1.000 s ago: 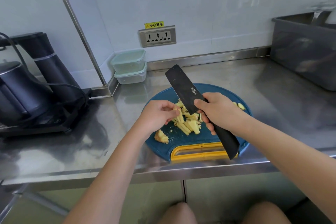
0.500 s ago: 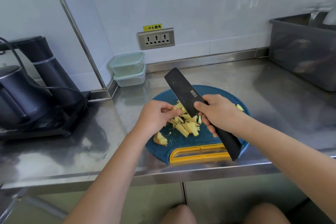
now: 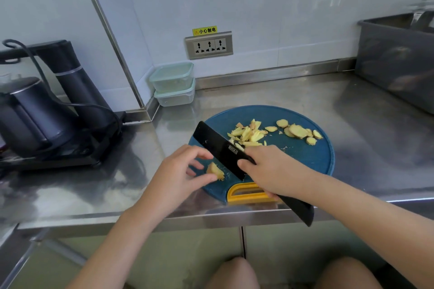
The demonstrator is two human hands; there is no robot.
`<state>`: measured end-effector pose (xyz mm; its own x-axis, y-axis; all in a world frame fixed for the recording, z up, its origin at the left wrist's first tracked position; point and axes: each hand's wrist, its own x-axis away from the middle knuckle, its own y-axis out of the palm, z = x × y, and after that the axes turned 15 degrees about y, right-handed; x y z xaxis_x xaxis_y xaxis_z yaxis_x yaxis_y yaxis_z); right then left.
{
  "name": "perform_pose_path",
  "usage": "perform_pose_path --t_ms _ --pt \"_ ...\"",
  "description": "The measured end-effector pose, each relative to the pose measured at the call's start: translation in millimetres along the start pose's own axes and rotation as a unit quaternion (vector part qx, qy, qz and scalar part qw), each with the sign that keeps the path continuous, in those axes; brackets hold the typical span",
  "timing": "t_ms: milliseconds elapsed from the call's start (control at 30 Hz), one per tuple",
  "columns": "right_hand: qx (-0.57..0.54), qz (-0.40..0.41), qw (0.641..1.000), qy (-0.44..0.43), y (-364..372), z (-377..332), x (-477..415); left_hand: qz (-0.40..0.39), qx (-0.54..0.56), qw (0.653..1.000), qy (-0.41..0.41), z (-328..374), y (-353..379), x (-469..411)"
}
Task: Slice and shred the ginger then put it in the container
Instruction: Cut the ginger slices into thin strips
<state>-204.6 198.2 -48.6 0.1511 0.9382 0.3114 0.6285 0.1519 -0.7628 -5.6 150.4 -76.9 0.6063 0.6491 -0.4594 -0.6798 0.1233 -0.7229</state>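
Head view: our right hand (image 3: 270,171) curls its fingers (image 3: 256,151) round the black knife (image 3: 220,148), blade slanting over the near left of the blue cutting board (image 3: 312,159). Our left hand (image 3: 180,176) sits at the board's left edge, fingers loosely spread, gripping nothing, thumb tip against a ginger chunk (image 3: 215,170). Mid-board lie ginger shreds (image 3: 246,135), with ginger slices (image 3: 297,131) at its far right. Two stacked containers (image 3: 172,77) stand on the desk (image 3: 352,112) beyond the board's far left.

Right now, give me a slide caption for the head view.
Right hand holds black knife beside ginger strips on blue board; left hand by a ginger chunk.
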Motion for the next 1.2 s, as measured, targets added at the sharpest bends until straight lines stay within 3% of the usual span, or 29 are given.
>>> perform_pose_path --t_ms 367,700,867,1200 --pt "0.175 0.041 0.981 -0.068 6.3 -21.5 -4.4 0.045 -0.041 0.996 0.071 -15.6 21.8 7.1" --pt "0.179 -0.001 0.981 -0.072 1.8 -23.5 -12.8 0.035 -0.116 0.989 0.087 -14.3 24.3 7.2" --pt "0.167 0.061 0.982 -0.068 0.4 -23.6 -17.0 0.04 -0.13 0.987 0.082 -14.8 27.3 9.9" --pt "0.167 0.066 0.981 -0.076 2.5 -23.3 -14.5 0.049 -0.16 0.983 0.079 -14.1 32.2 12.7"
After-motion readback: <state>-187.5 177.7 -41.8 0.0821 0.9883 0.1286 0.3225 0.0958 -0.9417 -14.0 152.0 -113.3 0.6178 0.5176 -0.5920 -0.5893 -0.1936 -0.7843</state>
